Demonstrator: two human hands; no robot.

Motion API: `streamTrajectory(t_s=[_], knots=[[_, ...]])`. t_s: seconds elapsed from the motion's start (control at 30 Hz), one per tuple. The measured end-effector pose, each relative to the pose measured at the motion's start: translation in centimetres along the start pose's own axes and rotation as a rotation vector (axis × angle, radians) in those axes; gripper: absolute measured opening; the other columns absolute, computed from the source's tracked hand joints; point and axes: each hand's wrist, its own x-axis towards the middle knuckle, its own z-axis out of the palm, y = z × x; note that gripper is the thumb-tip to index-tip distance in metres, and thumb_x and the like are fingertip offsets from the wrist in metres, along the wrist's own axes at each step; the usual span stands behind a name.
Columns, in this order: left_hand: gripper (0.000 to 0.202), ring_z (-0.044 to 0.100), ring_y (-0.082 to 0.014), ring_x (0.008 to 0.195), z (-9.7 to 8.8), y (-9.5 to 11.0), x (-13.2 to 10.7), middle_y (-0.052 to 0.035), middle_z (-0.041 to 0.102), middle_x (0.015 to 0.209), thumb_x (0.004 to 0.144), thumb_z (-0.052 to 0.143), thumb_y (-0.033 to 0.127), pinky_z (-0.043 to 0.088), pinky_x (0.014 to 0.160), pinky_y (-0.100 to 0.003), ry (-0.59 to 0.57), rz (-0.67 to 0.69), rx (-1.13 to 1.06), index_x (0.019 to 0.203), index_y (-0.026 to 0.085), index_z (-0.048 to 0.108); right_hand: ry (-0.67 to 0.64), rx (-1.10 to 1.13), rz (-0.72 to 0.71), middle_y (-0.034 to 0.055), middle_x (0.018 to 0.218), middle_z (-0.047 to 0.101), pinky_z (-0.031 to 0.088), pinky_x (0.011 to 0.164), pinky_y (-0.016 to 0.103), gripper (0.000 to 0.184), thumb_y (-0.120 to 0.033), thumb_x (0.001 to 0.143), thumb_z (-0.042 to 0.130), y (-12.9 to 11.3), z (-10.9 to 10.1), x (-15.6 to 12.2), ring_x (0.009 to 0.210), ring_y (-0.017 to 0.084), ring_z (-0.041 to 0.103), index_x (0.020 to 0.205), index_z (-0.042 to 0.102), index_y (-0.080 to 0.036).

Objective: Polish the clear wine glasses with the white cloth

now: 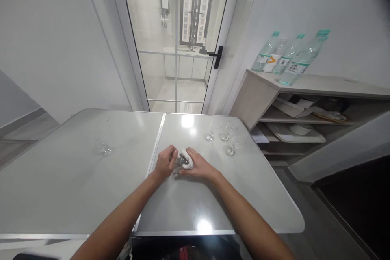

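Both my hands meet over the middle of the grey table (76,178). My left hand (165,163) is closed around a small clear glass (179,161), of which only a bit shows between the hands. My right hand (197,165) presses a white cloth (186,158) against that glass, fingers wrapped over it. Three clear wine glasses stand to the right of my hands: one (211,133), a second (227,133) and a third (233,146). Another wine glass (103,146) stands alone on the left half of the table.
A glass door (176,40) with a black handle (217,55) is behind the table. At right stands a wooden shelf unit (258,97) with several water bottles (300,59) on top and papers and dishes inside. White walls flank the door.
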Motion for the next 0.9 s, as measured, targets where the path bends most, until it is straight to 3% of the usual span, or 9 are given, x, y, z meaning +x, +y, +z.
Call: streamTrajectory(t_s=[0.17, 0.27, 0.33, 0.5, 0.57, 0.67, 0.8, 0.87, 0.9], knots=[[0.025, 0.041, -0.0146, 0.057, 0.0, -0.7, -0.7, 0.0014, 0.046, 0.067, 0.102, 0.046, 0.034, 0.034, 0.060, -0.030, -0.144, 0.131, -0.112, 0.080, 0.022, 0.049, -0.382, 0.656, 0.290, 0.0044, 0.091, 0.068, 0.049, 0.078, 0.030, 0.055, -0.058, 0.071, 0.085, -0.6, 0.0, -0.5, 0.081, 0.018, 0.061, 0.101, 0.068, -0.015], [0.027, 0.041, -0.0151, 0.059, 0.0, -1.0, -0.7, 0.0013, 0.044, 0.068, 0.103, 0.042, 0.035, 0.035, 0.061, -0.030, -0.139, 0.126, -0.152, 0.080, 0.022, 0.047, -0.455, 0.752, 0.333, 0.0046, 0.088, 0.068, 0.049, 0.075, 0.029, 0.053, -0.054, 0.066, 0.086, -1.1, -0.4, -0.7, 0.078, 0.018, 0.062, 0.097, 0.068, -0.014], [0.027, 0.041, -0.0149, 0.059, 0.1, -0.9, -0.6, 0.0019, 0.044, 0.068, 0.103, 0.043, 0.035, 0.034, 0.061, -0.030, -0.131, 0.088, -0.129, 0.080, 0.022, 0.046, -0.364, 0.554, 0.269, 0.0026, 0.087, 0.067, 0.048, 0.073, 0.028, 0.044, -0.043, 0.068, 0.085, -1.4, -0.4, -0.7, 0.078, 0.018, 0.060, 0.097, 0.066, -0.016], [0.030, 0.041, -0.0141, 0.058, 0.6, 0.1, 0.2, 0.0031, 0.044, 0.065, 0.104, 0.042, 0.035, 0.033, 0.060, -0.029, 0.007, -0.097, -0.031, 0.076, 0.022, 0.042, 0.098, -0.376, -0.034, 0.0081, 0.100, 0.068, 0.044, 0.082, 0.034, 0.035, -0.017, 0.072, 0.069, -1.7, 1.0, -0.3, 0.090, 0.023, 0.058, 0.107, 0.065, -0.018], [0.032, 0.040, -0.0138, 0.058, 0.6, 0.3, 0.3, 0.0033, 0.044, 0.065, 0.103, 0.043, 0.036, 0.033, 0.060, -0.029, 0.034, -0.114, -0.045, 0.075, 0.022, 0.042, 0.155, -0.480, -0.054, 0.0093, 0.101, 0.068, 0.043, 0.082, 0.034, 0.037, -0.016, 0.071, 0.067, -1.8, 1.6, -0.1, 0.090, 0.023, 0.057, 0.108, 0.065, -0.019], [0.032, 0.040, -0.0135, 0.058, 0.3, 0.1, 0.1, 0.0036, 0.043, 0.064, 0.102, 0.047, 0.040, 0.033, 0.059, -0.028, -0.007, -0.115, -0.122, 0.076, 0.021, 0.047, 0.082, -0.186, 0.082, 0.0029, 0.088, 0.067, 0.043, 0.073, 0.030, 0.031, -0.025, 0.068, 0.075, -1.9, 1.2, -0.2, 0.077, 0.019, 0.056, 0.097, 0.065, -0.020], [0.034, 0.038, -0.0126, 0.057, 0.1, 0.0, -0.2, 0.0042, 0.038, 0.066, 0.101, 0.049, 0.047, 0.034, 0.054, -0.025, -0.032, -0.233, -0.373, 0.078, 0.022, 0.047, -0.238, 0.638, 0.314, 0.0028, 0.081, 0.067, 0.047, 0.066, 0.030, 0.042, -0.052, 0.073, 0.075, -1.8, -0.4, -0.8, 0.068, 0.018, 0.060, 0.096, 0.065, -0.017], [0.034, 0.035, -0.0119, 0.057, 0.2, 0.3, -0.2, 0.0044, 0.036, 0.067, 0.100, 0.050, 0.049, 0.032, 0.051, -0.023, -0.003, -0.305, -0.472, 0.079, 0.022, 0.046, -0.144, 0.846, 0.385, 0.0028, 0.076, 0.065, 0.048, 0.064, 0.030, 0.048, -0.060, 0.077, 0.073, -1.4, -0.4, -1.0, 0.065, 0.017, 0.058, 0.094, 0.066, -0.016], [0.034, 0.034, -0.0116, 0.057, 0.4, 0.5, -0.2, 0.0045, 0.036, 0.067, 0.099, 0.051, 0.048, 0.031, 0.051, -0.023, 0.020, -0.332, -0.501, 0.079, 0.022, 0.045, -0.022, 0.875, 0.391, 0.0025, 0.074, 0.064, 0.048, 0.065, 0.030, 0.049, -0.062, 0.078, 0.072, -1.2, -0.1, -1.0, 0.065, 0.017, 0.058, 0.091, 0.066, -0.016]])
